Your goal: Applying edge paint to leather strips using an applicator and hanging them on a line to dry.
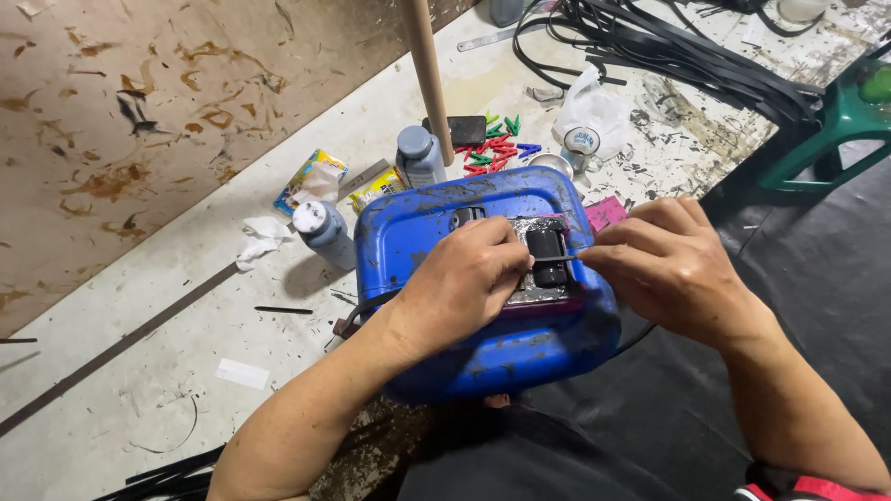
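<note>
A blue plastic canister [436,232] lies on its side at the bench edge, smeared with black. On its top face sits a small black rectangular piece [548,252] on a dark, glue-stained patch. My left hand [464,278] rests on the canister and pinches one end of a thin black strip [555,259]. My right hand [664,260] pinches the strip's other end, stretching it across the black piece.
Two grey bottles [325,227] [419,153] stand behind the canister, beside a wooden pole [429,74]. Coloured pegs [497,148], a white bag [594,111], a round tin [553,165], tissue [262,234] and black straps [668,46] litter the white bench. A green stool [845,116] stands right.
</note>
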